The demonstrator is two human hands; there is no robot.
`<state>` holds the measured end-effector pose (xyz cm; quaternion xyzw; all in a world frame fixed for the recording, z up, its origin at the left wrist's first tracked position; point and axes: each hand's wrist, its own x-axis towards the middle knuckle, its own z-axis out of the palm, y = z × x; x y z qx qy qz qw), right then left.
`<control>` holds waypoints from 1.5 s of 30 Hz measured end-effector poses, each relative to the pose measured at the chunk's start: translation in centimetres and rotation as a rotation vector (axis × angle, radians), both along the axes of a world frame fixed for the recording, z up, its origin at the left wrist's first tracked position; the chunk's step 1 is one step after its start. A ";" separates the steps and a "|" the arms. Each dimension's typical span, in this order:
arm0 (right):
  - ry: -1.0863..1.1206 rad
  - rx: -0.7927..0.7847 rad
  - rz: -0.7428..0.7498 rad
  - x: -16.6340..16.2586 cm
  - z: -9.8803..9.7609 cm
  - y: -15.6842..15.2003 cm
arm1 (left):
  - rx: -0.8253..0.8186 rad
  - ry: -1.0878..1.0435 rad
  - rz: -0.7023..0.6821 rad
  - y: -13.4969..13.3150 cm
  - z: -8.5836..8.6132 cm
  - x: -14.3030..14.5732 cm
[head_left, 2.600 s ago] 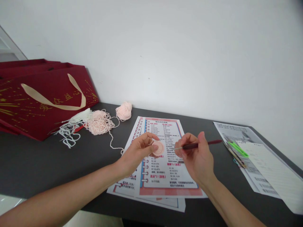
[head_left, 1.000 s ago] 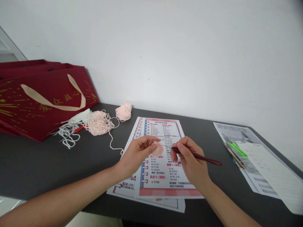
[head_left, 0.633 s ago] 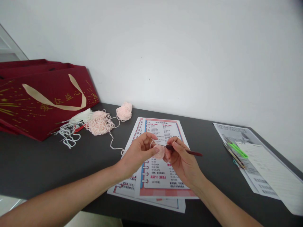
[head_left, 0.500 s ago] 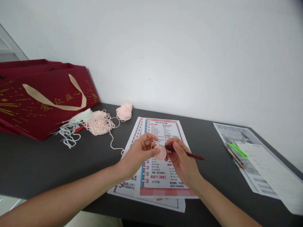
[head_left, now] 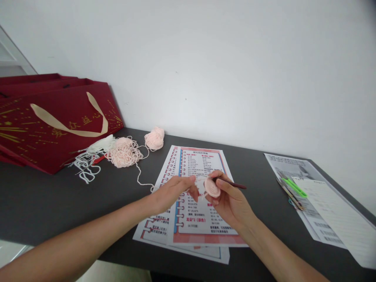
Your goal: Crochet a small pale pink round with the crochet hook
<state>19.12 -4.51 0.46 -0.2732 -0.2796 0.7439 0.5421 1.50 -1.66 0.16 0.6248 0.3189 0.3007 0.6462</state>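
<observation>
Head view: the right hand is closed around a dark red crochet hook, pinched between thumb and forefinger with the shaft pointing away to the right. A small round pink crochet disc sits against the fingertips of the same hand, held above the printed pattern sheet and just left of the hook's grip. The left hand lies just beside the disc with its fingertips drawn together. Whether they pinch the yarn or the disc's edge cannot be told. A pink yarn strand runs across the dark table from a loose pink yarn tangle toward the left hand. Behind the tangle lies a small pink yarn ball, and to its left a heap of white yarn against a red gift bag. Well apart at the right edge, a green-handled tool rests on loose papers.
</observation>
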 end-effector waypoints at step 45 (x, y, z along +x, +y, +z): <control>-0.165 0.210 0.291 2.0 0.7 -0.7 | -0.382 -1.035 0.439 -0.4 7.0 4.3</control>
